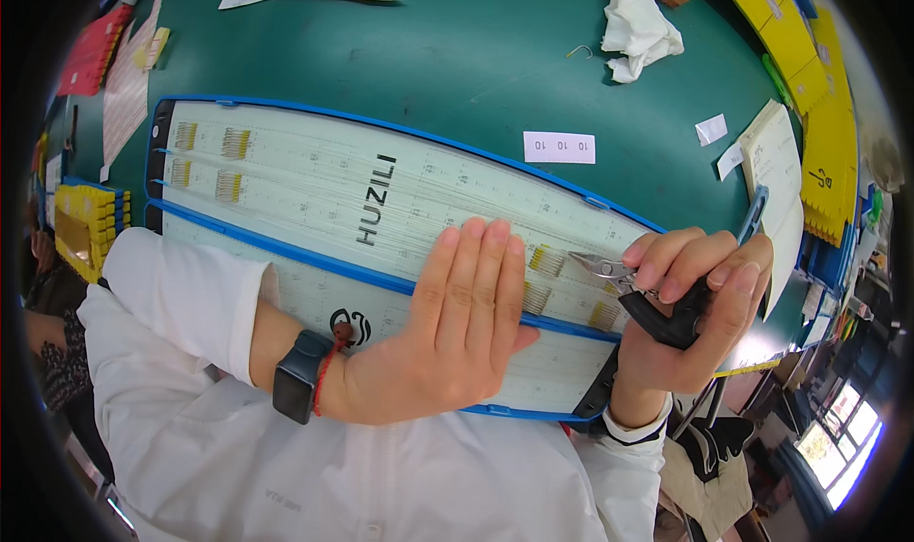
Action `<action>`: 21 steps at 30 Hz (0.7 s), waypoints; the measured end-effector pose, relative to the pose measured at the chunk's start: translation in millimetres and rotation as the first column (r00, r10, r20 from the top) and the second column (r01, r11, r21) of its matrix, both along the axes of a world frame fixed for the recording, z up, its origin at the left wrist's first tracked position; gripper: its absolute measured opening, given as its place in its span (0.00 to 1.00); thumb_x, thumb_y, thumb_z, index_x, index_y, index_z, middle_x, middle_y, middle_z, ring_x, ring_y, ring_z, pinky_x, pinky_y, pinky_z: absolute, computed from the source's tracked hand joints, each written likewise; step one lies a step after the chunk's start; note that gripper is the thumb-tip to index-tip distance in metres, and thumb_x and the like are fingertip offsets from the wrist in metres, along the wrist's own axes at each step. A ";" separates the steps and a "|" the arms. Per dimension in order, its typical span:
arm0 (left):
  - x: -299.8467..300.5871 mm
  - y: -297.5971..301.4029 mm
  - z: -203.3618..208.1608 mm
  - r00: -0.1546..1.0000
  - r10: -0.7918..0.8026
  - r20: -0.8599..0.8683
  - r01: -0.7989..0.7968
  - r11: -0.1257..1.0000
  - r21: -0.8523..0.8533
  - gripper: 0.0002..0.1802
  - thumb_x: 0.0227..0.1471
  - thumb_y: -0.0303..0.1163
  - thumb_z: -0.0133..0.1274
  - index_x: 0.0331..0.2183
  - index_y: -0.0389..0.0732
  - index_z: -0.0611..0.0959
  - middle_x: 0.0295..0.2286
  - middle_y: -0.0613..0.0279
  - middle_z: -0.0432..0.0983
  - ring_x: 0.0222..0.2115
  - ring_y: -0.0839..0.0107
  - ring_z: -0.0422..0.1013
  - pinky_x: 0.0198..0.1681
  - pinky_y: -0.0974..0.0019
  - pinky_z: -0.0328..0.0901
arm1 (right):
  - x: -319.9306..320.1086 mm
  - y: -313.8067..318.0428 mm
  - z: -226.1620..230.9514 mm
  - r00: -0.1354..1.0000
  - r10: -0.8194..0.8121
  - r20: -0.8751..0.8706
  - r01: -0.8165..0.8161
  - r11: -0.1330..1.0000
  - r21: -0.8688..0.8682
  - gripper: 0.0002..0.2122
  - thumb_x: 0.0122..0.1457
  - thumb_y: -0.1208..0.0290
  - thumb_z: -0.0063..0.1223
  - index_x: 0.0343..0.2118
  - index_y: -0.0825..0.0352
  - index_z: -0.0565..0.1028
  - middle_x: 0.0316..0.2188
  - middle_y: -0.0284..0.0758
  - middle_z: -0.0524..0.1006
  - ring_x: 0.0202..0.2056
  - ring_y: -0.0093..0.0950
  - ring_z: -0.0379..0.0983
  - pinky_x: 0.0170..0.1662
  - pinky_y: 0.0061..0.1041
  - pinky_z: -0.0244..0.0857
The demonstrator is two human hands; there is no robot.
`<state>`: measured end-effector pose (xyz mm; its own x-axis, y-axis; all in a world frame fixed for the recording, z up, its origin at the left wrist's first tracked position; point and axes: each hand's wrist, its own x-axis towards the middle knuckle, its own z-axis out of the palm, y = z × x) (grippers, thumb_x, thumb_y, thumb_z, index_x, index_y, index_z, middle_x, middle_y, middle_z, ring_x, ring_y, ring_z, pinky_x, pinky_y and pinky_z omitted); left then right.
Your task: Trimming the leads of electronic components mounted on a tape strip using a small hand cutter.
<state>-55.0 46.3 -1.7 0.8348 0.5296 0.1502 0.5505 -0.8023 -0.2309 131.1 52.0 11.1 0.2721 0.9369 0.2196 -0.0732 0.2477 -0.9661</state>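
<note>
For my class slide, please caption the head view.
Left hand laid flat across a blue-rimmed fishing-hook case, right hand gripping black-handled pliers.

Left hand (457,342) flat over open blue-edged case (314,137).
Right hand (735,304) grips black-handled pliers (659,320), tip near yellow pins (546,260).

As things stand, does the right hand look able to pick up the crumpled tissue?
Probably not: the right hand is wrapped around the pliers, so it seems occupied. The tissue lies beyond the case, on the green table.
</note>
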 end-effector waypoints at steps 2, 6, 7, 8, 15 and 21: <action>-0.8 0.9 -0.1 1.000 0.004 0.010 -0.005 1.000 0.006 0.32 0.64 0.45 0.31 0.42 0.23 0.77 0.39 0.42 0.77 0.43 0.54 0.74 0.48 0.55 0.69 | -0.7 0.6 1.5 1.000 -0.006 0.012 0.007 1.000 -0.015 0.12 0.67 0.64 0.33 0.29 0.65 0.56 0.17 0.36 0.65 0.20 0.28 0.67 0.31 0.33 0.69; -1.8 1.5 1.5 1.000 0.003 -0.004 -0.003 1.000 -0.003 0.32 0.64 0.46 0.31 0.42 0.24 0.77 0.38 0.43 0.77 0.43 0.54 0.74 0.48 0.55 0.69 | -1.4 1.0 2.1 1.000 -0.012 0.023 0.013 1.000 -0.026 0.12 0.66 0.63 0.34 0.29 0.64 0.55 0.17 0.35 0.64 0.19 0.28 0.65 0.30 0.33 0.69; -1.8 1.9 1.0 1.000 -0.002 -0.004 0.002 1.000 0.000 0.32 0.64 0.46 0.31 0.42 0.24 0.77 0.38 0.43 0.77 0.42 0.54 0.75 0.48 0.55 0.69 | -1.1 0.8 2.5 1.000 -0.014 0.026 0.015 1.000 -0.027 0.12 0.66 0.63 0.34 0.29 0.64 0.55 0.17 0.35 0.64 0.19 0.28 0.65 0.30 0.33 0.69; -1.7 2.3 0.6 1.000 -0.008 -0.004 0.008 1.000 0.004 0.32 0.64 0.46 0.31 0.41 0.24 0.78 0.38 0.43 0.78 0.42 0.54 0.75 0.48 0.55 0.69 | -0.7 0.3 3.3 0.999 -0.016 0.030 0.017 0.999 -0.031 0.12 0.66 0.63 0.34 0.29 0.64 0.55 0.17 0.35 0.64 0.19 0.27 0.65 0.30 0.33 0.69; -0.9 2.4 1.8 1.000 -0.013 -0.009 0.013 1.000 -0.001 0.32 0.64 0.45 0.30 0.41 0.25 0.78 0.38 0.43 0.78 0.42 0.54 0.75 0.48 0.55 0.69 | -0.8 -1.3 3.4 0.999 -0.021 0.031 0.022 0.999 -0.043 0.12 0.66 0.63 0.34 0.29 0.64 0.54 0.17 0.35 0.63 0.19 0.27 0.64 0.30 0.33 0.68; -1.3 2.4 1.9 1.000 -0.017 -0.019 0.017 1.000 0.003 0.33 0.64 0.45 0.29 0.41 0.24 0.78 0.38 0.42 0.77 0.42 0.53 0.75 0.48 0.55 0.69 | -6.6 0.3 4.5 0.996 -0.041 0.083 0.043 0.999 -0.021 0.09 0.65 0.66 0.29 0.28 0.62 0.56 0.16 0.32 0.59 0.18 0.25 0.61 0.28 0.30 0.67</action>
